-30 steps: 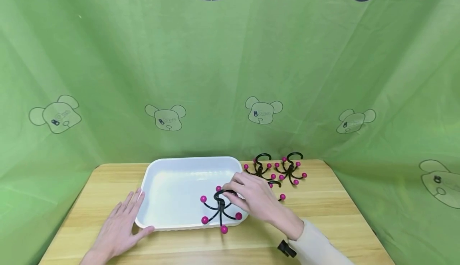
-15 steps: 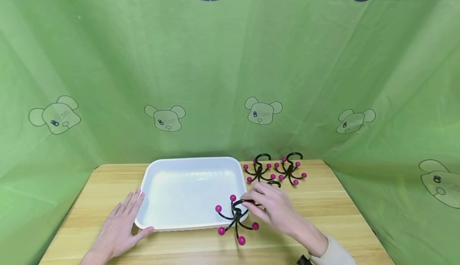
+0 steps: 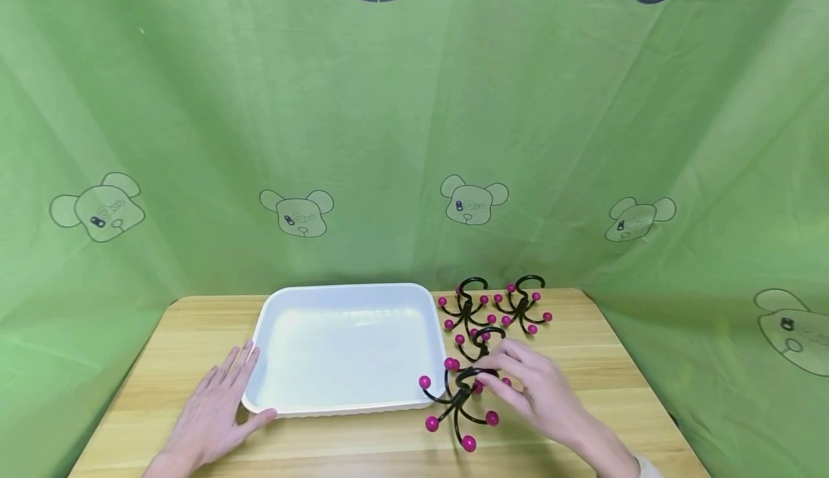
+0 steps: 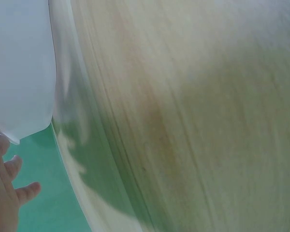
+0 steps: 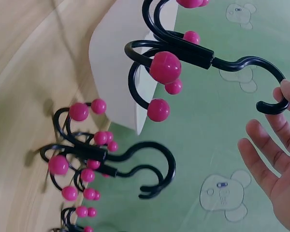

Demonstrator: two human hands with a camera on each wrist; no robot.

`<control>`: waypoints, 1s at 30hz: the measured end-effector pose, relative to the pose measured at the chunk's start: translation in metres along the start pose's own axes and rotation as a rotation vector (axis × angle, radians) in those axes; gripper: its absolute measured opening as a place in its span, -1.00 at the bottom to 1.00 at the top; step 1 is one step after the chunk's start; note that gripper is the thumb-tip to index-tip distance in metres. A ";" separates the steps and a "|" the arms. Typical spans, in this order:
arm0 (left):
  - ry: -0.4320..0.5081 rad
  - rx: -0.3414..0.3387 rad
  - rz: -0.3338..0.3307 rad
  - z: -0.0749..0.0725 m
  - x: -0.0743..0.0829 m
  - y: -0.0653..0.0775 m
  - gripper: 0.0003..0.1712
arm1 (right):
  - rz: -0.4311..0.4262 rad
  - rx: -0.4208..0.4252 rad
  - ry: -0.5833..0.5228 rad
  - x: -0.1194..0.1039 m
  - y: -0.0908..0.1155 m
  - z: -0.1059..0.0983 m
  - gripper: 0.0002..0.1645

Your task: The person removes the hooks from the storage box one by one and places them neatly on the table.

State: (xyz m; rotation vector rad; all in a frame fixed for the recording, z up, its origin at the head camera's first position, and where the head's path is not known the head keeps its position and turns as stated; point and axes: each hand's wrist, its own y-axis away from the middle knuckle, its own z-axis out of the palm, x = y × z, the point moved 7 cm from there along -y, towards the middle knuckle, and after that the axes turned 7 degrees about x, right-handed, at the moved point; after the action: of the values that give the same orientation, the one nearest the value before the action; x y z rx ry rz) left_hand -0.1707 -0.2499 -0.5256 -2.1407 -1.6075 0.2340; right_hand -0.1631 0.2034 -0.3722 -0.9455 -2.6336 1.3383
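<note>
In the head view my right hand [image 3: 540, 395] pinches the hook end of a black multi-arm swivel hook hanger [image 3: 461, 396] with pink ball tips. The hanger hangs upright just past the front right corner of a white tray [image 3: 350, 366]. Thumb and fingertips meet on the hook in the right wrist view, where the hanger [image 5: 197, 55] appears raised off the table. My left hand [image 3: 210, 413] lies with straight, spread fingers at the tray's left edge, thumb by its front left corner.
Several like hangers stand right of the tray: one at the back [image 3: 467, 309], one at far right [image 3: 522, 307] and one partly hidden hanger [image 3: 484, 350] behind the held one. A wooden table [image 3: 363, 453] carries everything; green printed cloth [image 3: 388, 132] encloses its back and sides.
My right hand has carried the hanger from over the tray's front right part to the right and toward me, beyond the tray's corner. My left hand has stayed put.
</note>
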 end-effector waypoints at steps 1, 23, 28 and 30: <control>0.000 0.000 -0.001 0.000 0.000 0.000 0.27 | 0.003 0.001 0.003 0.001 0.001 -0.003 -0.85; 0.002 -0.009 -0.003 0.001 -0.001 0.000 0.27 | 0.106 -0.013 0.167 0.043 0.033 -0.067 -0.51; -0.004 -0.007 -0.003 0.002 -0.002 0.001 0.26 | 0.158 -0.046 0.229 0.056 0.036 -0.077 -0.50; -0.002 -0.007 -0.004 0.002 -0.002 0.001 0.25 | 0.180 -0.050 0.229 0.062 0.036 -0.080 -0.49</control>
State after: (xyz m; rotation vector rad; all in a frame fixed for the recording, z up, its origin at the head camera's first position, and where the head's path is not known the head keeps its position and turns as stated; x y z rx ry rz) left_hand -0.1718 -0.2518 -0.5280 -2.1427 -1.6161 0.2300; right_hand -0.1713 0.3102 -0.3633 -1.2853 -2.4693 1.1201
